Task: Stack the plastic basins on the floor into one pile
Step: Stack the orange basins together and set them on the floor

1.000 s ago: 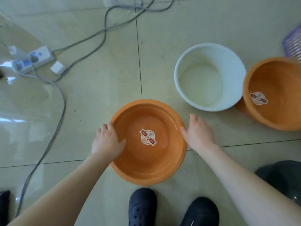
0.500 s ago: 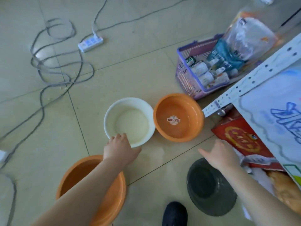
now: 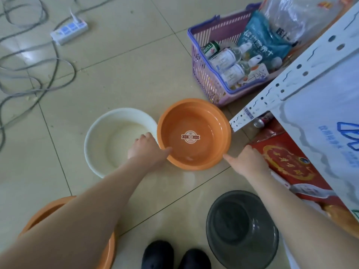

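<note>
Four round basins are sitting upright on the tiled floor: an orange one with a round sticker touching a white one on its left, a smoky grey one nearer, and another orange one lying partly hidden nearest.

Left forearm hides near orange basin, edge-cropped.

Orange basin, white basin
</note>
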